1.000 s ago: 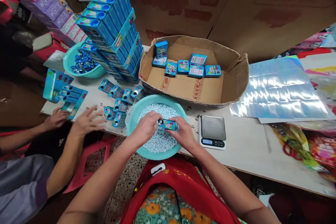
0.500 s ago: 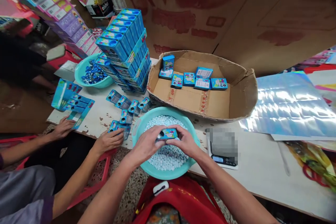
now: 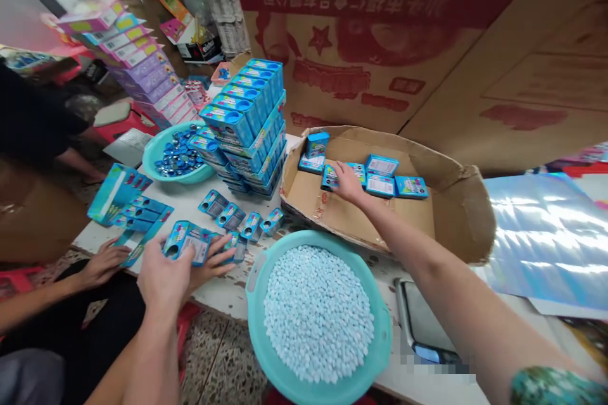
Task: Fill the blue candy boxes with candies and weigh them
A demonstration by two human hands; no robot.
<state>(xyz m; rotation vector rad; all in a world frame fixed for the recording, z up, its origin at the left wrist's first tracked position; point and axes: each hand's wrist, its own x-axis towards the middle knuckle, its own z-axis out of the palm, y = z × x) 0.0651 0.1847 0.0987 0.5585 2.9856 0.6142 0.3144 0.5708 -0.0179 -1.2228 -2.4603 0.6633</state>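
Observation:
At the left, my left hand (image 3: 164, 272) grips a blue candy tin (image 3: 197, 245) with a dark round hole at one end. It hovers by the table's front edge, in front of a co-worker's hand (image 3: 213, 266). My right hand (image 3: 349, 185) reaches into a shallow cardboard tray (image 3: 446, 221), its fingers on a blue candy tin (image 3: 329, 177). Other blue tins (image 3: 411, 187) lie around it in the tray, some label side up. A turquoise basin (image 3: 256, 323) full of pale blue candies (image 3: 318, 313) stands between my arms.
Stacked blue boxes (image 3: 247, 114) stand behind several small tins (image 3: 231, 216) on the table. A basin of shiny blue lids (image 3: 180, 155) is further left. The co-worker's other hand (image 3: 107, 262) holds a blue card display (image 3: 142, 221). A scale (image 3: 422, 313) sits right.
My hands have parted from above the candy basin. The left has carried a tin left toward the co-worker; the right has moved up into the cardboard tray. The view has shifted.

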